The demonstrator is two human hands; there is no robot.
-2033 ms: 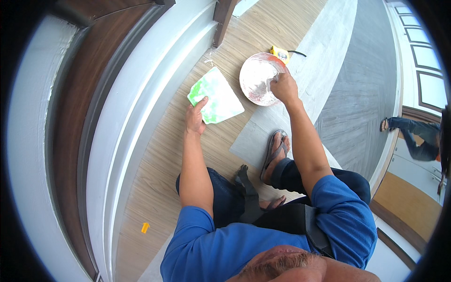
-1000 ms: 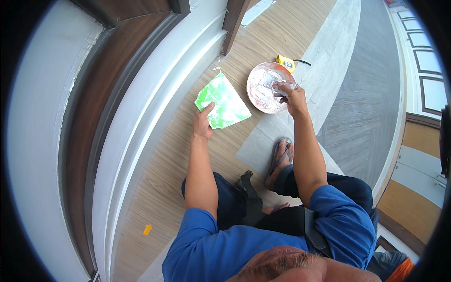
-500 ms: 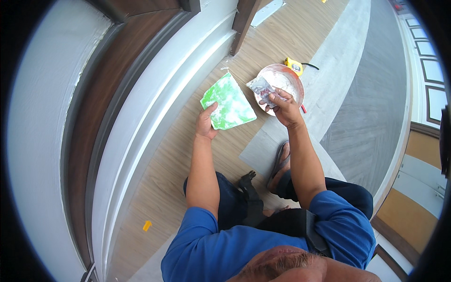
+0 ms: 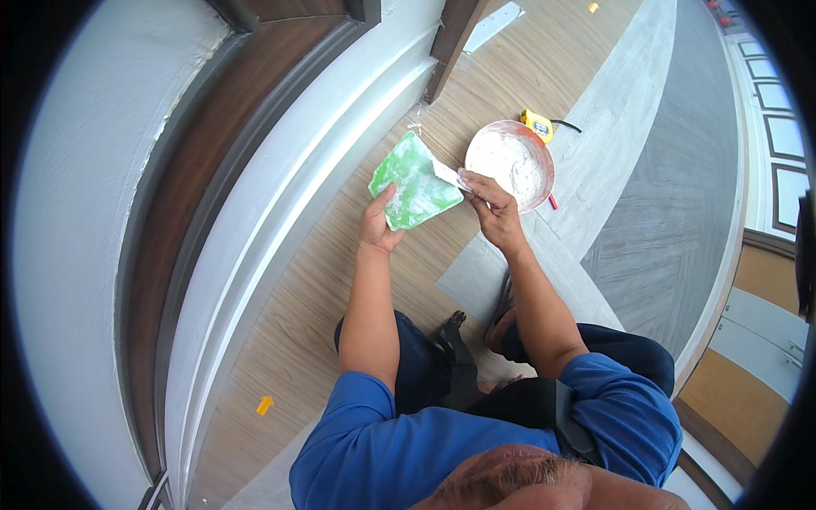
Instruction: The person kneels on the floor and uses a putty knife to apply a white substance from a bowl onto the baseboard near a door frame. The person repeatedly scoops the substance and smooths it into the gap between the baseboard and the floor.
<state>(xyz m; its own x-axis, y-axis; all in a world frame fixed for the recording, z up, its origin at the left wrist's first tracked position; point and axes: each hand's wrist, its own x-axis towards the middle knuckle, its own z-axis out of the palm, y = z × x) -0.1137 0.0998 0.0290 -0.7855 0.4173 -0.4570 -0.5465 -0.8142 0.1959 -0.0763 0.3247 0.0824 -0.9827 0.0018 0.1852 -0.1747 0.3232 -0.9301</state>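
My left hand (image 4: 380,223) grips a green plastic plate (image 4: 416,189) by its near left edge, thumb on top. White putty smears cover the plate. In my right hand (image 4: 493,204) is a putty knife (image 4: 447,174), its pale blade tilted against the plate's right edge. My fingers hide most of the knife's handle. Just beyond my right hand, a round reddish bowl (image 4: 551,180) stands on the floor with white putty (image 4: 508,161) in it.
A yellow tape measure (image 4: 537,125) lies against the bowl's far side, and a red stick-like piece (image 4: 553,202) pokes out near its right. To my left runs a white wall base (image 4: 280,200) beside dark wooden framing (image 4: 183,183). A yellow scrap (image 4: 265,405) lies on the wood-look floor (image 4: 293,340).
My right hand has moved left from over the bowl to the plate, bringing the putty knife onto the plate's right edge. My left hand still holds the plate.
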